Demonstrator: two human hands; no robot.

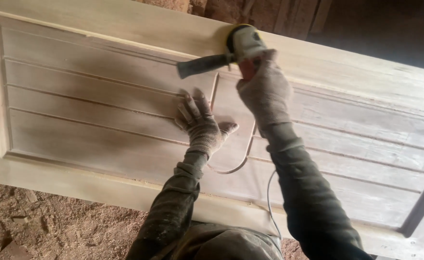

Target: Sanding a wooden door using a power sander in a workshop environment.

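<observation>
Pale wooden panelled door [91, 96] lies flat over the sawdust floor [38, 226] — sanding under way. Right hand [265, 91], fingers closed round the yellow-and-grey power sander [243, 43]; left hand [200, 123] spread flat, empty. Next pass likely needs steady pressure along the grooves.

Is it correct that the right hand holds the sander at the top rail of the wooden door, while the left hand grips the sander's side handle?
Not quite. In the head view the left hand does not grip the side handle; it lies flat on the wooden door, below the handle. The rest is correct: the right hand holds the sander at the top rail.
</observation>
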